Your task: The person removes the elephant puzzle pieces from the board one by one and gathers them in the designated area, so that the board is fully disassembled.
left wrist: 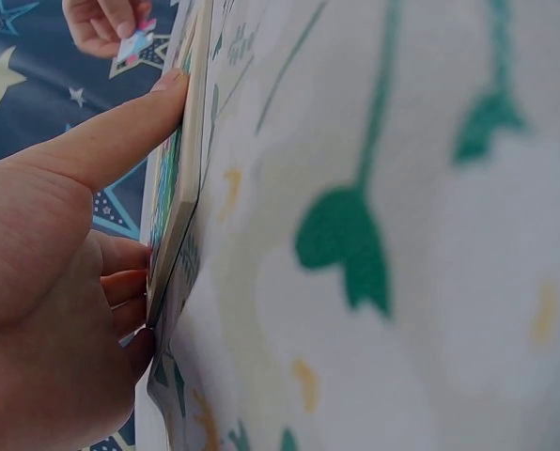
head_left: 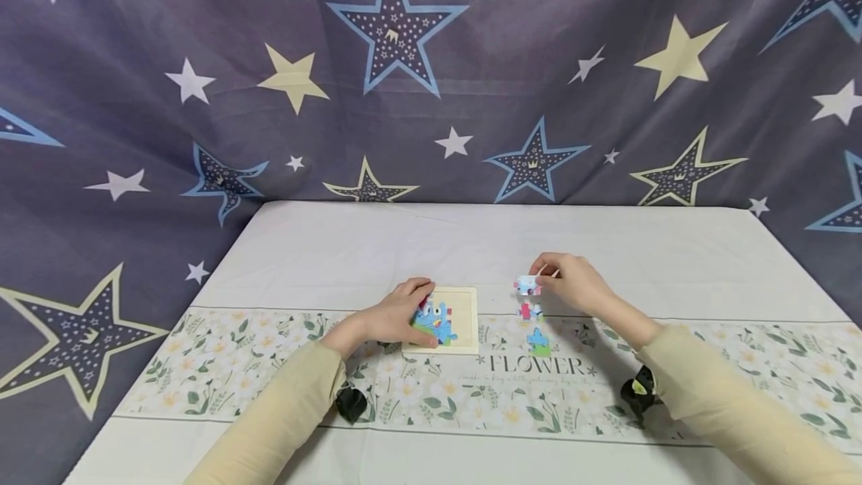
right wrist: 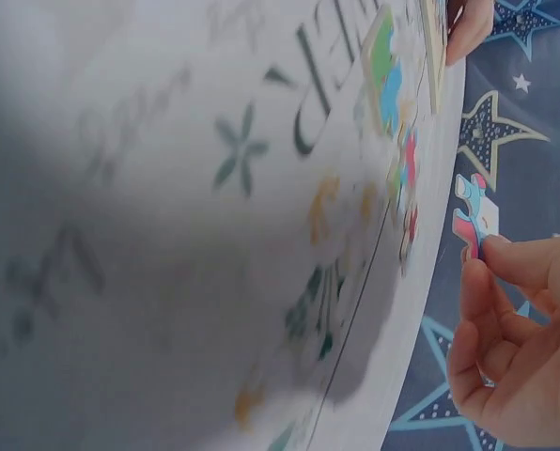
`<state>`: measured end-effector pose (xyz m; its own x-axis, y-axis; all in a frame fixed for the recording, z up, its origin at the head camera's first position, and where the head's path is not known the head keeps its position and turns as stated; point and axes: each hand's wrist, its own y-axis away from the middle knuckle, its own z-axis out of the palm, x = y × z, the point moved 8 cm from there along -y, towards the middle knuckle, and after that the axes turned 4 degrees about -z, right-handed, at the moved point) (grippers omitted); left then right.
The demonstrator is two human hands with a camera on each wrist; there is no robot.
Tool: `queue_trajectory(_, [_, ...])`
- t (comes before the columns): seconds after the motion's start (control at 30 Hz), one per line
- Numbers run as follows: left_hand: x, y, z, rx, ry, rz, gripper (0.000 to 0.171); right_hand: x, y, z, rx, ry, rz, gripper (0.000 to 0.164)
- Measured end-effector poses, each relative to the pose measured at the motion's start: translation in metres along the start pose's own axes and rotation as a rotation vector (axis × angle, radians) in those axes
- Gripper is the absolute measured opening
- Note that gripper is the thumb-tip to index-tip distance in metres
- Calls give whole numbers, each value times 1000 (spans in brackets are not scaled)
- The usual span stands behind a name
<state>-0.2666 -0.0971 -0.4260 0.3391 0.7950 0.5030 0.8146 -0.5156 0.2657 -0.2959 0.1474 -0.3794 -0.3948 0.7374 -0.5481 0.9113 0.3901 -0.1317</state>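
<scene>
The right hand (head_left: pixel 572 283) is pinching 1 jigsaw piece (head_left: pixel 528 287) above the white tablecloth (head_left: pixel 377 245), near loose pieces (head_left: pixel 538 343); it is probably handling light and stiff, its edges offering the best hold. The left hand (head_left: pixel 396 314) is gripping the wooden puzzle tray (head_left: pixel 474 320).

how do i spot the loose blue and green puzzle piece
On the white-clothed table, find the flower-printed band running across it. There, right of the square pale-wood puzzle tray and just beyond the dark FLOWER lettering, lies the blue-and-green jigsaw piece. Unlike the pink-patched jigsaw piece beyond, it shows no pink.
</scene>
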Motion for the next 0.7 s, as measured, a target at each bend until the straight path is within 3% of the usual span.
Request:
queue_trajectory(0.37, [-2,0,1,2,6,-4,100,26,5,-8,-33,11,48,7])
queue_trajectory(0.7, [-1,-1,0,1,-2,1,100,42,7,-14,-8,45,82,6])
